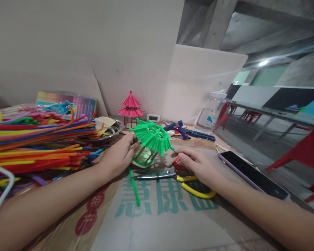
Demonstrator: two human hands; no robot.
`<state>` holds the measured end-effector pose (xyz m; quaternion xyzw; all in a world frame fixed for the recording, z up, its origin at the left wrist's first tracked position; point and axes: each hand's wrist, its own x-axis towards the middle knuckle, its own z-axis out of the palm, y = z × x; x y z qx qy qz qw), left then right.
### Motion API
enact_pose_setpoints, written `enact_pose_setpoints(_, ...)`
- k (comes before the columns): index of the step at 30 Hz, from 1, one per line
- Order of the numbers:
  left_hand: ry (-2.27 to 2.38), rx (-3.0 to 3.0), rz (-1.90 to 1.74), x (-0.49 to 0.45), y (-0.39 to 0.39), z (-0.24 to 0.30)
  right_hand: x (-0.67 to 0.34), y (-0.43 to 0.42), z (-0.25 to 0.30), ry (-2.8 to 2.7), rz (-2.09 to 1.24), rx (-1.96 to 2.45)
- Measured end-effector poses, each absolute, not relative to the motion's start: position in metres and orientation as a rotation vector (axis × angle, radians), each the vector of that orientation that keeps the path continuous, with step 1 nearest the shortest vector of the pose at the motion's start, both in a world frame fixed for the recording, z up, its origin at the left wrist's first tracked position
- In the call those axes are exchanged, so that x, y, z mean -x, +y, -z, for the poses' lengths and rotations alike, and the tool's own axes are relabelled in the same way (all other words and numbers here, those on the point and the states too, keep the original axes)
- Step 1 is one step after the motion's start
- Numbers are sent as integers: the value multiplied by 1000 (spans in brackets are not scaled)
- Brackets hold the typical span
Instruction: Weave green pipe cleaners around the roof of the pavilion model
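A small pavilion model with a green pipe-cleaner roof (153, 136) and thin brown posts tilts over the table. A pale green-edged base (143, 158) shows under it. My left hand (122, 151) is closed on the model's left side, its fingertips partly hidden behind the roof. At the right edge of the roof, my right hand (192, 160) pinches a thin dark strand. Below the model lie scissors (159, 173) with yellow handles, the blades pointing left. A loose green pipe cleaner (134, 188) lies beside the blade tips. Something red (178, 162) is partly hidden by my right hand.
Bundles of coloured pipe cleaners (42, 136) fill the left, before a marker set (81, 104) and a metal bowl (112, 132). Behind are a pink pavilion (131, 108), a small digital clock (153, 117), a blue glue gun (179, 129) and a clear bottle (209, 113). A phone (251, 174) lies right.
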<state>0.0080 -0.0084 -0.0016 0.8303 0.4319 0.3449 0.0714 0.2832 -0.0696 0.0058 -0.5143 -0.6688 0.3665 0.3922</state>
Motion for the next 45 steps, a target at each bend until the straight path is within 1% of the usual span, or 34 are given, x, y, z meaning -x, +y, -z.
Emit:
enact_pose_setpoints(3, 1305, -2499, -1027, -8, -8, 2, -283, -70, -5, -1674, -963, 1303)
enact_pose_setpoints(8, 1308, -2501, -1025, -8, -8, 2, -285, -67, -4, -1728, -794, 1308)
enact_pose_setpoints(10, 1312, -2502, -1024, -8, -8, 2, -285, -67, -5, -1743, -775, 1300)
enact_pose_setpoints(15, 1324, -2501, -1027, -8, -9, 1, -285, -67, -5, -1701, -910, 1288)
enact_pose_setpoints(21, 1350, -2505, -1001, -8, -9, 1, -286, -65, -1, -1706, -849, 1282)
enact_pose_setpoints(26, 1361, -2503, -1017, -7, -9, 2, -284, -69, -4, -1584, -1074, 1269)
enact_pose_setpoints(31, 1347, -2517, -998, -7, -8, 2, -283, -69, -6, -1639, -946, 1283)
enact_pose_setpoints(36, 1357, -2504, -1004, -8, -8, 3, -281, -72, -6, -1624, -1079, 1293)
enact_pose_setpoints(41, 1381, -2504, -992, -7, -8, 2, -280, -75, -7, -1657, -1008, 1260)
enact_pose_setpoints(45, 1349, -2515, -1020, -8, -8, 1, -280, -75, -6, -1604, -1080, 1273)
